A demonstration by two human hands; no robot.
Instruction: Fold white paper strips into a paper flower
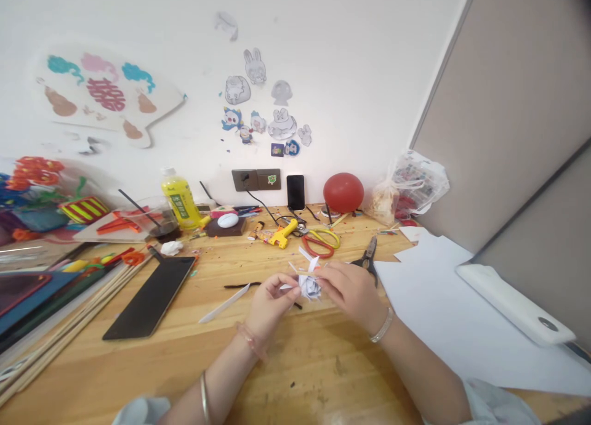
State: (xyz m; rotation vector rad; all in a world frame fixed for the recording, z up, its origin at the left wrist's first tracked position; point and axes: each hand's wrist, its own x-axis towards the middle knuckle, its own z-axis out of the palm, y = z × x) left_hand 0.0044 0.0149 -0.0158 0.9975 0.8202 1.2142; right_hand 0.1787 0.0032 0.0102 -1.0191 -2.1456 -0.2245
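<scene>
L hand (272, 299) had thumb + index pinched narrow on the L edge of a folded white paper piece (309, 287); R hand (353, 289) held its R side, fingertips close in, tho exact R thumb placement was hard to tell. The piece was up betw. both hands, approx. mid-table, over the wooden tabletop (295, 366), w/ strip ends sticking up & out of it.

Main risk, imo: layers looked loose, so if either pinch slackened they could spring open; too hard a squeeze would crush the folds instead. Ends poking out could also snag on a finger & drag a layer out. Whether glue held any of it, couldn't tell.

A loose paper strip (225, 305) lay L of L hand, by a thin black stick (237, 285); a careless sweep of that hand could crease it. Black-handled scissors (368, 262) lay just beyond R hand, blades away, so a knock seemed likelier than a cut. The yellow glue gun (282, 235) lay past the piece; on/off unclear, but if hot, a stray touch would burn. Farther L, a cup of dark liquid (166, 233) could wet nearby stuff if tipped.
</scene>
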